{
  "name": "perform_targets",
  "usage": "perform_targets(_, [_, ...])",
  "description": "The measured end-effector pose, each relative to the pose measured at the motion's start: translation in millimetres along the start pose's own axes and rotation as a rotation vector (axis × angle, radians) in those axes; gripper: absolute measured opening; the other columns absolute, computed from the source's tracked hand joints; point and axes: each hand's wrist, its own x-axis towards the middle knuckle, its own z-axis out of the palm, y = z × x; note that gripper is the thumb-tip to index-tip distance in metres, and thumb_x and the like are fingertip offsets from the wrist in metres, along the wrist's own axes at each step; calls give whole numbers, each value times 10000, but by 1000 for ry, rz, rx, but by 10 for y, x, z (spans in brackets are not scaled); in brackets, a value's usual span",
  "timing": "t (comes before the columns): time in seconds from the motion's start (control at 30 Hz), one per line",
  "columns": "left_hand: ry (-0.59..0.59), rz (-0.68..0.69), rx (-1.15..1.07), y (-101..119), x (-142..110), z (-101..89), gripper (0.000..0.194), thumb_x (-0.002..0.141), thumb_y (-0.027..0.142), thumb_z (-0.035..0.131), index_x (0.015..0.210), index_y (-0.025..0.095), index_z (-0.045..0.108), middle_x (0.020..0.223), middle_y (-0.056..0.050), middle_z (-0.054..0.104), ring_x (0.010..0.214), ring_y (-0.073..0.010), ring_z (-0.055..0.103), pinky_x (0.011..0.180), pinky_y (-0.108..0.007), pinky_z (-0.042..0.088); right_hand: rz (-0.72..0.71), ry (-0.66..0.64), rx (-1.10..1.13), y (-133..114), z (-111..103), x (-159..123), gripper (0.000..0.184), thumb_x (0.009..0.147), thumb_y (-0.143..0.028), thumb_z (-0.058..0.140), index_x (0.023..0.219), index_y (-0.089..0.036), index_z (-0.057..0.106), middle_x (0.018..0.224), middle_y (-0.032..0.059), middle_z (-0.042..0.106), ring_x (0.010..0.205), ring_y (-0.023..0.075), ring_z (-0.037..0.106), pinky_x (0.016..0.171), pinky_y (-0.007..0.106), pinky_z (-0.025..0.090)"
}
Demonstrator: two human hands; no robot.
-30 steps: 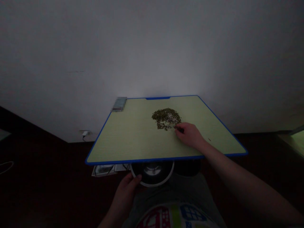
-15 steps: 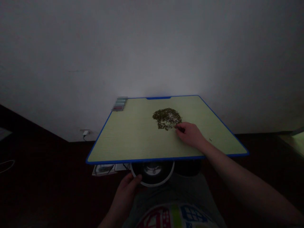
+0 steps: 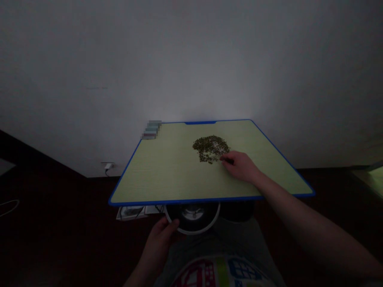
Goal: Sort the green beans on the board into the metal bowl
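A loose heap of small brownish-green bits, like dried seeds or grains, lies spread on the pale table top, thinner toward its near side. At the near right edge of the heap, my right hand rests with thumb and forefinger pinched together; whatever is between them is too small to make out. Below the table's front edge, my left hand grips the left rim of a round bowl with a white rim and a dark inside. Something shiny shows in the bowl's middle, and the table hides its far part.
A blue edge runs around the table. A blurred-out stack sits at its back left corner. Behind stands a grey wall with a plugged-in socket. A white tray or box with cables lies under the table.
My right hand has shifted very slightly at the heap's edge, still pinched. A small dark sliver on the table at right is now hidden by my forearm. My left hand stays on the bowl.
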Motion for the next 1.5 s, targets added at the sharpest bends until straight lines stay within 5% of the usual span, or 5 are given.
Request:
perform_targets(0.63, [26, -14, -34, 46, -45, 62, 342, 658, 347, 827, 927, 150, 748, 840, -95, 820, 710, -274, 754, 688, -367, 577, -40, 11, 14, -58, 5, -85, 245, 851, -199, 536, 958, -186, 756, 938, 85, 749, 873, 220, 671, 777, 305, 482])
perform_targets(1.5, [29, -3, -18, 60, -68, 76, 368, 661, 353, 824, 954, 141, 758, 885, -103, 822, 825, -304, 756, 694, -365, 574, -7, 28, 1, -119, 31, -84, 234, 854, -185, 539, 962, -186, 747, 940, 87, 741, 879, 217, 665, 783, 307, 479])
